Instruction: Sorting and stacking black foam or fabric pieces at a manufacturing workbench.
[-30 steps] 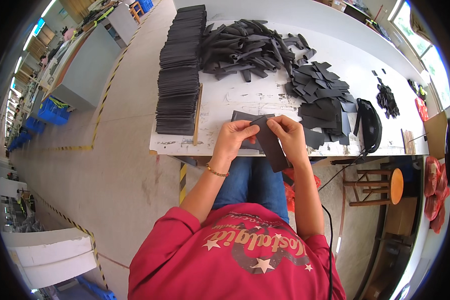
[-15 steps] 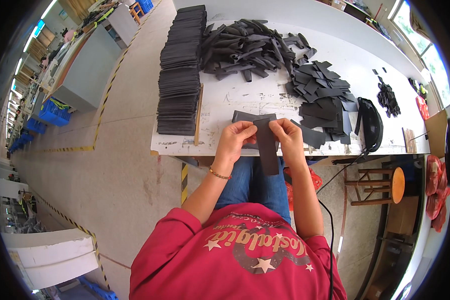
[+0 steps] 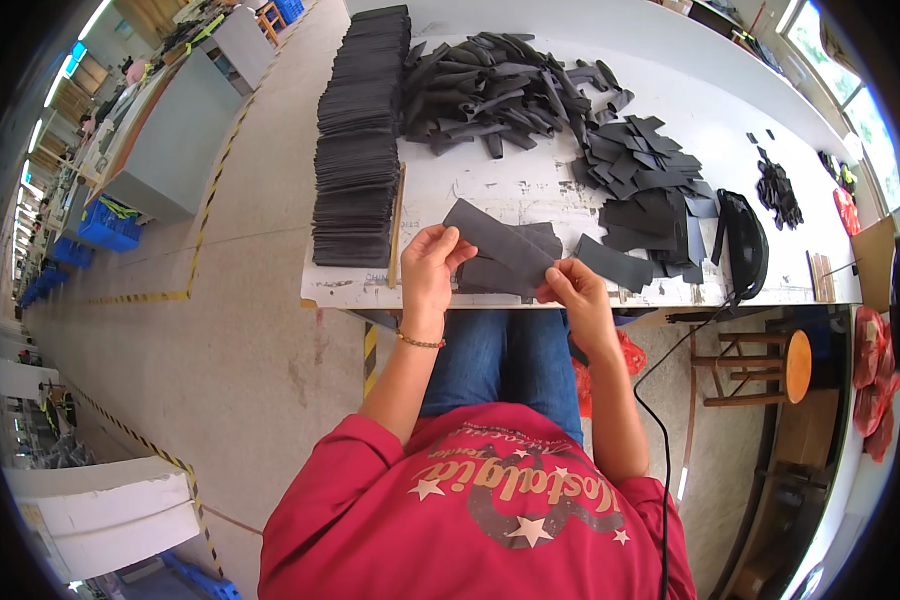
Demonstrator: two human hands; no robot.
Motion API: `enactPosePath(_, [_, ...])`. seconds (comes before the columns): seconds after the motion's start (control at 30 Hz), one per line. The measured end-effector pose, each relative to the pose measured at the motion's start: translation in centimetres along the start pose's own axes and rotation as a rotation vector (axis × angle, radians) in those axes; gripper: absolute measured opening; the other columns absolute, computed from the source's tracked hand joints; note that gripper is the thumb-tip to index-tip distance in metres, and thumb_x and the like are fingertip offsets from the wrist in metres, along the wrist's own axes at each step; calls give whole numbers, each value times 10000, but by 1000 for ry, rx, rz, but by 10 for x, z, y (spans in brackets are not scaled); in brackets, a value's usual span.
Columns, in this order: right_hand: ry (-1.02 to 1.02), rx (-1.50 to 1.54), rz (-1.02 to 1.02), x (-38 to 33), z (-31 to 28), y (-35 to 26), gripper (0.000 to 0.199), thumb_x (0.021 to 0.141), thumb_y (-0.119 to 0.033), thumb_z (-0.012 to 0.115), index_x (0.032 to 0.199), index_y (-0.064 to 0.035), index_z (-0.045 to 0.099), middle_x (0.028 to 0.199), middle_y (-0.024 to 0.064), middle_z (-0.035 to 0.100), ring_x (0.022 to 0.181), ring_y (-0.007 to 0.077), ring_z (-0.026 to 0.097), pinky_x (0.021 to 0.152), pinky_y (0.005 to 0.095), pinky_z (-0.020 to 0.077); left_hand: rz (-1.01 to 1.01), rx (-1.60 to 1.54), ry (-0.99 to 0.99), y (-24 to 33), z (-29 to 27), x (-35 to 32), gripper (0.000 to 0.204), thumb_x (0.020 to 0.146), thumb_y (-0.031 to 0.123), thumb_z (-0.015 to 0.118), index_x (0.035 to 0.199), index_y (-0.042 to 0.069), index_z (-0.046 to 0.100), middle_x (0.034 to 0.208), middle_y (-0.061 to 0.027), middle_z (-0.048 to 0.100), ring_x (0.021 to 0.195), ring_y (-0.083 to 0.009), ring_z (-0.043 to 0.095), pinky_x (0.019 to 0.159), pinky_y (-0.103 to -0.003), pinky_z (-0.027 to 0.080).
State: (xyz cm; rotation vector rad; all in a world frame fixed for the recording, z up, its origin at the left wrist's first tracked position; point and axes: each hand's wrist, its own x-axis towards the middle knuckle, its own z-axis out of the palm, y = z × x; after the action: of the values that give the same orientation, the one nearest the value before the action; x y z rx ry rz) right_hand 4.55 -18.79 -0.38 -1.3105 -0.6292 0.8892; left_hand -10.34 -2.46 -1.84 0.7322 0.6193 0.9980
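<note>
A dark grey fabric-like strip (image 3: pixel 498 243) stretches slantwise between my hands above the table's front edge. My left hand (image 3: pixel 428 268) is closed at its upper left end, with the thumb against the strip's edge. My right hand (image 3: pixel 576 290) pinches the lower right end between thumb and fingers. Beneath it, more dark pieces (image 3: pixel 478 277) lie on the white table, partly hidden by the held strip. Just right of these, a single loose strip (image 3: pixel 615 265) rests flat near my right hand.
A long row of stacked dark pieces (image 3: pixel 358 140) lines the table's left side beside a wooden strip (image 3: pixel 397 225). Rolled dark pieces (image 3: pixel 490 95) are heaped at the back, flat ones (image 3: pixel 645 170) at the right. A black pouch-like item (image 3: pixel 740 245) and stool (image 3: pixel 795 367) are farther right.
The strip has swung from hanging down to a slant, its one end now up and to the left. My left hand has moved left; my right hand has dropped slightly toward me.
</note>
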Motion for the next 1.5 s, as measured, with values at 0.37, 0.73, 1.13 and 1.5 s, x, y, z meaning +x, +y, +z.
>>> enactPosePath(0.37, [384, -562, -29, 39, -18, 12, 214, 839, -163, 644, 793, 45, 658, 636, 90, 634, 577, 134, 596, 565, 288, 474, 354, 1013, 1, -30, -21, 19, 301, 765, 233, 786, 859, 1, 619, 877, -84, 613, 742, -187, 591, 668, -323, 486])
enactPosePath(0.73, [232, -1552, -114, 43, -103, 38, 502, 716, -113, 770, 1189, -81, 604, 1165, 109, 591, 1106, 303, 540, 861, 422, 446, 313, 767, 4, -24, 33, 173, 162, 903, 149, 657, 947, -6, 674, 784, -61, 680, 643, -124, 627, 588, -251, 508])
enactPosePath(1.13, [57, -1682, -395, 39, -128, 56, 148, 801, -80, 601, 933, -14, 613, 875, 107, 574, 865, 280, 551, 753, 409, 430, -324, -254, 449, -62, 187, 262, 341, 923, 331, 649, 852, 11, 555, 716, -84, 580, 573, -188, 581, 500, -276, 527])
enactPosePath(1.5, [583, -440, -271, 38, -111, -8, 310, 934, 18, 518, 1231, -41, 453, 970, 22, 487, 821, 99, 446, 742, 230, 400, -25, 319, -209, -69, 134, 163, 184, 889, 148, 692, 997, -1, 679, 706, 6, 588, 553, -65, 504, 523, -186, 426])
